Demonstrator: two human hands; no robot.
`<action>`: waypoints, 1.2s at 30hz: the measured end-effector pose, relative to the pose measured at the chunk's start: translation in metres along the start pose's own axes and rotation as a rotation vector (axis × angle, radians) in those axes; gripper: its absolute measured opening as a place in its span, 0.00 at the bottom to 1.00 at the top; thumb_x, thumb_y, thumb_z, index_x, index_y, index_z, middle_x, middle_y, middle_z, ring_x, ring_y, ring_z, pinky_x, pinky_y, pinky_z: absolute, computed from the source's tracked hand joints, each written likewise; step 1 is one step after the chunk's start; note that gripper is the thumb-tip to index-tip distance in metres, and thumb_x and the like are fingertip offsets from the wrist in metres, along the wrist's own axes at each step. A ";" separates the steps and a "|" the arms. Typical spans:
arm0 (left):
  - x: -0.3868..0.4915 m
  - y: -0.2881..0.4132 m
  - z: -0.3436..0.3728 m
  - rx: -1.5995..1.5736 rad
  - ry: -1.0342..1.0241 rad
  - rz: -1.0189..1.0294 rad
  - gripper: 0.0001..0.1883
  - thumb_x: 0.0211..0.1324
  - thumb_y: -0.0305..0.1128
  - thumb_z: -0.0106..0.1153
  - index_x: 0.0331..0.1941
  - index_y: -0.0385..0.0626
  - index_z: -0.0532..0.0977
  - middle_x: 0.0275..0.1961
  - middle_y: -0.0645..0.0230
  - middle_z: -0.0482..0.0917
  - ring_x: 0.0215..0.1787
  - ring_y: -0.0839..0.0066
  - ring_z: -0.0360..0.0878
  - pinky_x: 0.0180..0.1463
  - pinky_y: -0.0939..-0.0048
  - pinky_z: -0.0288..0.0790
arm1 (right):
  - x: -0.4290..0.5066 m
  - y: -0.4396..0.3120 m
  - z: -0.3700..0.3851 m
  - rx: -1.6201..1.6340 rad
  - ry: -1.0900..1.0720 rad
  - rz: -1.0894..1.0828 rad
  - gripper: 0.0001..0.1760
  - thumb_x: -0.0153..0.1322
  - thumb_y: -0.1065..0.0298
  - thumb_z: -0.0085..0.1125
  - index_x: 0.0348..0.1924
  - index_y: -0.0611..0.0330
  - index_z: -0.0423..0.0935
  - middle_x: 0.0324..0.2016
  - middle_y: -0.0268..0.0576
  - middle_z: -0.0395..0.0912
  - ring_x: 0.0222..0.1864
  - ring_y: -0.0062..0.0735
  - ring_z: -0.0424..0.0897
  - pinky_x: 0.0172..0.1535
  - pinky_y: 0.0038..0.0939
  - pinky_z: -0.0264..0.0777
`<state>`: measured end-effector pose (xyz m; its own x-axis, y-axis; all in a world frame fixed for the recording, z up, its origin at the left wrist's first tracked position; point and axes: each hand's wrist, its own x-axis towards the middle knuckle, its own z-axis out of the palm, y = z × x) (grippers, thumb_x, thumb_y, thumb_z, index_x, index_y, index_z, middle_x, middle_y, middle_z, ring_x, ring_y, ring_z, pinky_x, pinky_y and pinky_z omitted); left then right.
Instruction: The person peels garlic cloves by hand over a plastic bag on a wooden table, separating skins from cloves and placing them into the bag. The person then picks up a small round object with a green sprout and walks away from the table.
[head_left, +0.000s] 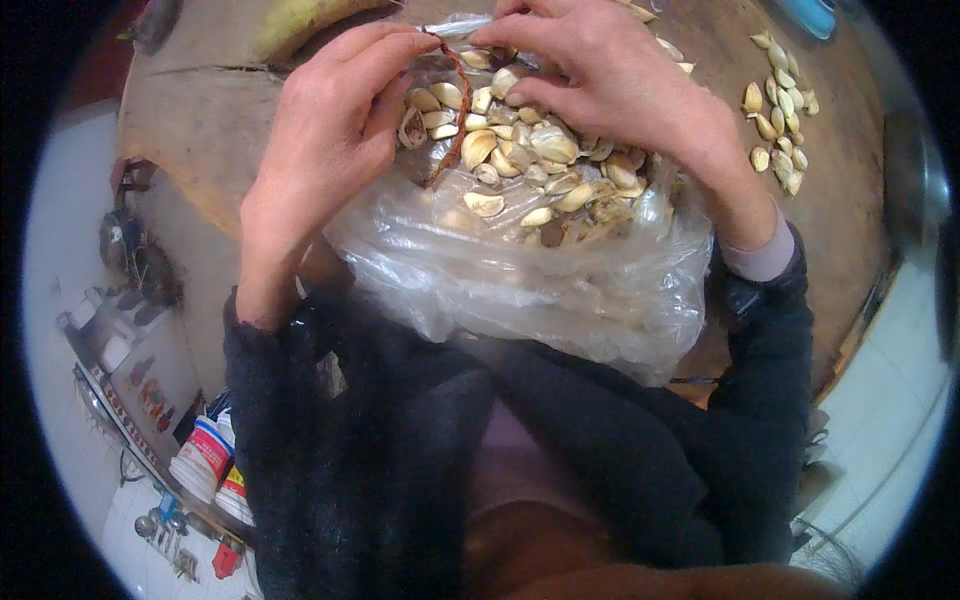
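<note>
Many loose garlic cloves (555, 142), most with skin on, lie on a clear plastic bag (525, 277) spread over the wooden table before me. My left hand (337, 112) is at the pile's left side, its fingertips at the top end of a reddish-brown twisted cord (465, 97). The cord hangs or lies in a curve down over the cloves; whether the fingers pinch it is not clear. My right hand (600, 67) reaches over the upper part of the pile, thumb beside a clove and fingers spread around a dark piece.
A separate group of garlic cloves (784, 112) lies on the wooden table (840, 247) at the right. A blue object (810, 16) is at the top right, a yellowish-green long object (307, 26) at the top left. White tubs (202, 457) with coloured labels stand lower left.
</note>
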<state>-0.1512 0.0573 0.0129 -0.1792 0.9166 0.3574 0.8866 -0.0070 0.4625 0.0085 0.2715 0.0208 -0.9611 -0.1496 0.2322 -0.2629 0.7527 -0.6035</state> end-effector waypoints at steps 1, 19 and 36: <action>0.002 0.002 0.000 0.002 0.021 -0.021 0.16 0.60 0.17 0.59 0.52 0.42 0.82 0.51 0.57 0.85 0.48 0.56 0.85 0.50 0.63 0.79 | -0.001 -0.003 0.003 -0.045 -0.005 0.051 0.17 0.69 0.69 0.68 0.50 0.61 0.81 0.41 0.51 0.78 0.43 0.53 0.82 0.44 0.45 0.77; -0.043 0.033 -0.010 -0.078 -0.176 -0.362 0.32 0.46 0.15 0.70 0.60 0.44 0.79 0.47 0.66 0.83 0.41 0.74 0.81 0.46 0.71 0.78 | 0.000 0.010 0.013 0.107 0.006 0.177 0.13 0.70 0.66 0.56 0.40 0.67 0.80 0.35 0.60 0.83 0.42 0.60 0.83 0.47 0.48 0.77; -0.041 0.009 -0.003 -0.252 0.023 -0.253 0.14 0.57 0.15 0.59 0.46 0.39 0.82 0.47 0.63 0.83 0.44 0.68 0.84 0.46 0.69 0.78 | -0.002 -0.005 0.009 0.003 -0.013 -0.037 0.07 0.67 0.69 0.66 0.35 0.65 0.83 0.31 0.53 0.81 0.38 0.52 0.84 0.42 0.45 0.78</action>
<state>-0.1369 0.0186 0.0044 -0.3920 0.8926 0.2226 0.6800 0.1182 0.7236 0.0107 0.2616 0.0165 -0.9517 -0.1854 0.2447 -0.2985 0.7444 -0.5973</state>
